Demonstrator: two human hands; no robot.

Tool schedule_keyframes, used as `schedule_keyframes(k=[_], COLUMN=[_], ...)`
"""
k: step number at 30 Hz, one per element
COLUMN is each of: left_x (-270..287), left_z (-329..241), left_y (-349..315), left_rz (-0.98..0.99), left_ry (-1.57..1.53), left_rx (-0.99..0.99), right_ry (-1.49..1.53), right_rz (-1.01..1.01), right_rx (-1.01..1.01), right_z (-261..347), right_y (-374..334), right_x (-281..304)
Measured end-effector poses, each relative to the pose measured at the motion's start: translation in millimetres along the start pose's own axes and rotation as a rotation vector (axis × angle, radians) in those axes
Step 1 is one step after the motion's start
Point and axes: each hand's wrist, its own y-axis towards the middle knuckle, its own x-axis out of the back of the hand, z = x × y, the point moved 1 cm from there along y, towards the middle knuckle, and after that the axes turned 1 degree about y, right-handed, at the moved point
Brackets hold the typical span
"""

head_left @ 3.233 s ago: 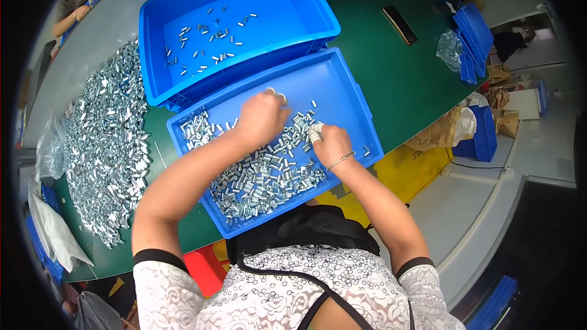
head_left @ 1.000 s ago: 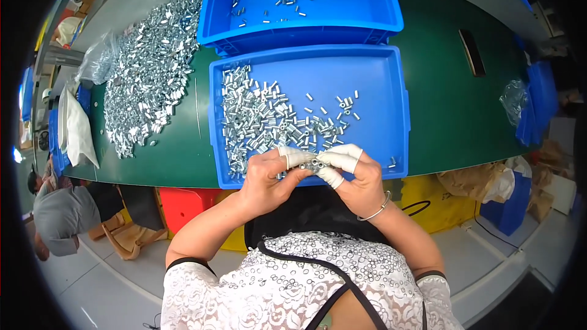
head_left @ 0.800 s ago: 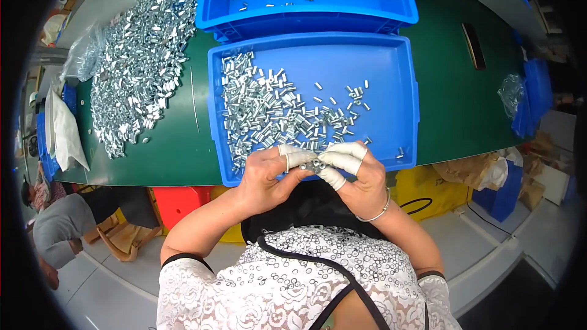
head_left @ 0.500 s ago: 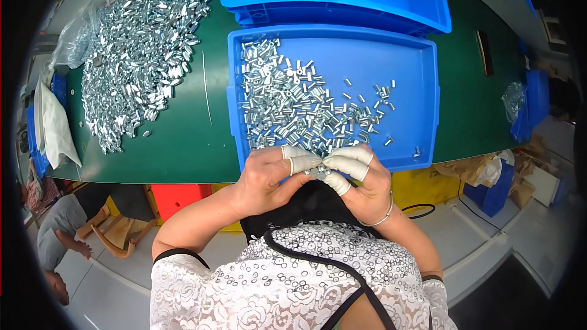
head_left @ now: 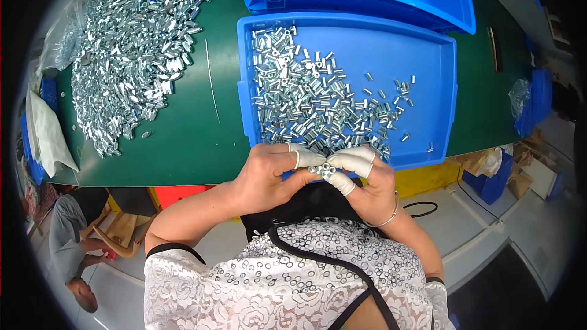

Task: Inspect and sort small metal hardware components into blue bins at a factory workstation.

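Close together at the near edge of the blue tray, my hands hold several short metal sleeves between the fingertips. Their round open ends show. My left hand pinches the sleeves from the left, with light finger cots on some fingers. From the other side my right hand closes on the same small cluster; its thumb and several fingers wear light cots. Just beyond the hands, a heap of loose metal sleeves covers the left and near part of the tray. How the sleeves divide between the hands is hidden.
A second blue bin stands behind the tray. On the green table, a large pile of shiny metal pieces lies at left, beside a plastic bag. A dark bar lies at right. Another person is at far left.
The tray and table sit further right and slightly higher in view. The held sleeves now show their open ends more clearly. The person at far left has shifted, bending lower.
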Motion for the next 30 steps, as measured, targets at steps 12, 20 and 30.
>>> schedule_keyframes(k=[12,20,30], left_x=[-2.8,-3.6,-20.8], left_z=[9.9,35.3,49.0], left_y=[-10.1,-0.8,6.7], left_rz=[0.03,0.433,0.644], left_ry=[-0.02,-0.445,-0.748], left_rx=[0.127,0.81,1.207], right_ry=[-0.022,0.429,1.165], right_rz=[0.083,0.365,0.558], right_rx=[-0.061,-0.873,-1.349], right_z=[-7.8,-31.0,-67.1], right_y=[-3.1,-6.8,-31.2], right_x=[-8.1,-19.0,-17.4])
